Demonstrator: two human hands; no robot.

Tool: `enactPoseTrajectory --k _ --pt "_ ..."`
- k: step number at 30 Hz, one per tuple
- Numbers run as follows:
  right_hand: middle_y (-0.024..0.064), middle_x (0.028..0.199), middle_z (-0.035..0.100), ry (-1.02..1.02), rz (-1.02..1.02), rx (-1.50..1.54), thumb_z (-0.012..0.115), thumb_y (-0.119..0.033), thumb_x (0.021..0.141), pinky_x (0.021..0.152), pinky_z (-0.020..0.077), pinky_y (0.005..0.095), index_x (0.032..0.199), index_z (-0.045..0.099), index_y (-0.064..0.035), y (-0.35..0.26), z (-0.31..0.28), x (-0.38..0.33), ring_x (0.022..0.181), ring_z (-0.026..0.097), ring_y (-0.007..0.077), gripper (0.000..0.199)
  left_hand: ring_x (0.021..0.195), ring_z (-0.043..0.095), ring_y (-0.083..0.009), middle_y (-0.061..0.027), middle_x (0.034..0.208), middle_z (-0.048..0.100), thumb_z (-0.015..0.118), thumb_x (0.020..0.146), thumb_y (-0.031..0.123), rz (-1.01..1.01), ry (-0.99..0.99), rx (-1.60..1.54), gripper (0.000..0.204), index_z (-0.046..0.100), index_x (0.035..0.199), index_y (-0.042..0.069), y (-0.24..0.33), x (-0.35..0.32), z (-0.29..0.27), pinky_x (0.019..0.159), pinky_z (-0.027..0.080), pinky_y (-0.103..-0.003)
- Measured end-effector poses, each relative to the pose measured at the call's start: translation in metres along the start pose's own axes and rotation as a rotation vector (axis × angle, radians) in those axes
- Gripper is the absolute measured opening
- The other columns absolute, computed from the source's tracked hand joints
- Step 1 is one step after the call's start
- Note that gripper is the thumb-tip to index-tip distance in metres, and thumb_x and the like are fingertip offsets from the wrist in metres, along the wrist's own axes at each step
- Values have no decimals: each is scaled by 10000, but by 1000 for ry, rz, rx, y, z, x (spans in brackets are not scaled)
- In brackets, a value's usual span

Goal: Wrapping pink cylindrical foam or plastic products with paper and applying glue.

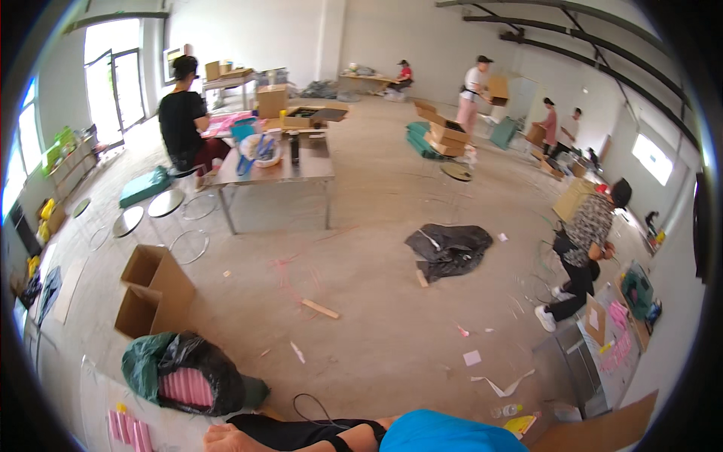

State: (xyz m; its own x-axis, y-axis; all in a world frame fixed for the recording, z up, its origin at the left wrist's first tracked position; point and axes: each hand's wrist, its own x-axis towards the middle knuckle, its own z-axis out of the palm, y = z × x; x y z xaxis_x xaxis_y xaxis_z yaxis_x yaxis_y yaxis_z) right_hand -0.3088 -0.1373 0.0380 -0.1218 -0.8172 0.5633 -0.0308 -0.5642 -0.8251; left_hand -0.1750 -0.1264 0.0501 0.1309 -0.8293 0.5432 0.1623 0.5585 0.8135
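Where the lower edge cuts the view, one bare hand is seen lying flat, fingers loosely extended, nothing grasped; which hand it is cannot be told, and the other hand is not shown. It is attached to a forearm in a black sleeve with a blue-clad shape beside it. Just above the hand, a black plastic bag holding pink ribbed pieces is set on the concrete floor, with a green bag against it. A thin black cable loop is seen near the sleeve. More pink pieces are laid at the lower left. An open brown cardboard box is placed further up. A metal table is occupied by a seated person in black. A crumpled black sheet is spread mid-floor.
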Motion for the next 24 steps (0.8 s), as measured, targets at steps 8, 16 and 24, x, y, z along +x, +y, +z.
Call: enactPoseTrajectory --k 8,16,24 --pt "62 713 618 -179 148 75 857 -210 695 616 435 326 778 741 -55 -3 25 -7 680 548 170 211 928 502 -211 -80 970 532 590 877 -55 -11 18 -84 127 550 930 53 -4 -20 -46 850 437 -348" --pt "51 743 613 -340 213 176 840 -179 725 605 427 295 827 735 -56 -5 52 -8 704 548 149 191 958 524 -209 -82 1023 499 565 843 -129 -3 153 36 192 567 909 52 5 -38 -76 817 487 -308" --pt "56 778 609 -386 291 356 824 -180 768 608 436 294 837 721 -30 -2 73 -11 719 549 143 195 854 548 -181 -50 885 525 594 845 -100 -74 303 130 128 584 852 27 14 -44 -85 787 489 -304"
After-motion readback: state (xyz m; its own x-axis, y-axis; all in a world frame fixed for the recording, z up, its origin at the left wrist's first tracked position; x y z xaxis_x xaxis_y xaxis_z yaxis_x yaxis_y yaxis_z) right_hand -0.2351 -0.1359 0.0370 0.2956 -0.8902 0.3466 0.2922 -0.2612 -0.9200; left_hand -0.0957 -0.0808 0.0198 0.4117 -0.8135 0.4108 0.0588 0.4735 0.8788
